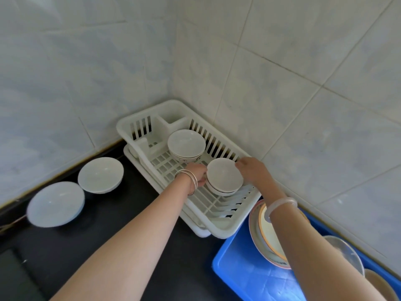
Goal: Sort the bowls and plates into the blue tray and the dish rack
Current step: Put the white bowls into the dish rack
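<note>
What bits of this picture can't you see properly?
Head view, left hand: fingertips hidden behind the stacked white ceramic bowls it holds with the right hand.
Head view, round cream plates in the blue plastic tray: right forearm crosses them, count unclear.
Head view, tray's near end: cut off by the bottom edge.

walls [314, 72]: pale marbled square tiles, grey grout, two faces meeting in a corner [176, 61] | counter [121, 205]: glossy black top running along the wall base | light: soft, even, faint sheen on upper-left tiles
</note>
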Demonstrator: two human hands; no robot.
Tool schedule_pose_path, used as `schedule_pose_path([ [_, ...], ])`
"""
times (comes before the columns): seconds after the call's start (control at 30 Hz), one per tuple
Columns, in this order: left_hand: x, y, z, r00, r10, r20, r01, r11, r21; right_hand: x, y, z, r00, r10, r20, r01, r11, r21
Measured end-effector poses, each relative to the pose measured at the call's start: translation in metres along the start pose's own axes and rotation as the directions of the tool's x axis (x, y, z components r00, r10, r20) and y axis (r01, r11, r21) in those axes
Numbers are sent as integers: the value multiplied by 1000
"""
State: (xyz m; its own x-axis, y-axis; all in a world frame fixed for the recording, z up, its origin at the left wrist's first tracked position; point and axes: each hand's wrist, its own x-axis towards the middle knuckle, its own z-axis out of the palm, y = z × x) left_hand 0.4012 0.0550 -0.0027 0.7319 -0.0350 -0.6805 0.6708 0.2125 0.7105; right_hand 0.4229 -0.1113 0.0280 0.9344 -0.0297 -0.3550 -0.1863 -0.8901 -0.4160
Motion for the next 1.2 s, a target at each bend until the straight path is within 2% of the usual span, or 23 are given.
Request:
schedule_pose_path([
  [0.13, -27, 3, -38, 993, 119, -22, -120, 992, -45, -35, -36, 12, 986, -117, -117, 138, 972, 189],
  [0.2, -44, -7, -69, 969, 236, -67, -237, 971, -9, -55, -62, 26, 978, -175, -110, 200, 936, 289],
  [0.27, -62, -21, -104, 931, 319, -177, -320, 947, 26, -73, -89, 45, 967, -240, -84, 254, 893, 371],
  [0.37, -92, -48, -156, 820, 401, -409, -355, 916, 187, -90, -128, 84, 944, -329, -12, 306, 865, 399],
  [0.43, -107, -69, -189, 720, 413, -557, -299, 910, 288, -91, -148, 113, 939, -338, 69, 282, 868, 409],
  [0.57, -116, -100, -236, 540, 285, -792, -139, 958, 250, -81, -174, 168, 938, -298, 179, 243, 930, 274],
  [0.63, -115, -107, -249, 444, 269, -855, -142, 963, 229, -71, -183, 189, 943, -269, 194, 229, 951, 209],
  [0.7, -111, -111, -260, 401, 214, -891, -160, 974, 161, -61, -192, 206, 944, -245, 221, 204, 960, 193],
  [0.77, -103, -116, -268, 427, 99, -899, -163, 986, 31, -51, -200, 219, 946, -221, 237, 161, 955, 247],
  [0.83, -96, -116, -273, 505, -39, -862, -217, 961, -171, -44, -205, 230, 951, -174, 256, 76, 933, 352],
  [0.93, -93, -111, -278, 649, -187, -738, -389, 751, -533, -37, -211, 241, 946, -107, 307, -57, 876, 480],
  [1.0, -93, -108, -281, 667, -206, -716, -414, 696, -586, -32, -215, 245, 936, -67, 345, -155, 803, 575],
  [1.07, -95, -109, -284, 659, -192, -727, -406, 723, -559, -30, -218, 249, 925, -37, 379, -247, 700, 670],
  [1.13, -101, -110, -286, 651, -180, -737, -397, 747, -533, -30, -219, 251, 926, -33, 376, -271, 635, 723],
  [1.2, -109, -111, -291, 656, -158, -738, -410, 746, -524, -31, -218, 250, 934, -44, 355, -249, 632, 734],
])
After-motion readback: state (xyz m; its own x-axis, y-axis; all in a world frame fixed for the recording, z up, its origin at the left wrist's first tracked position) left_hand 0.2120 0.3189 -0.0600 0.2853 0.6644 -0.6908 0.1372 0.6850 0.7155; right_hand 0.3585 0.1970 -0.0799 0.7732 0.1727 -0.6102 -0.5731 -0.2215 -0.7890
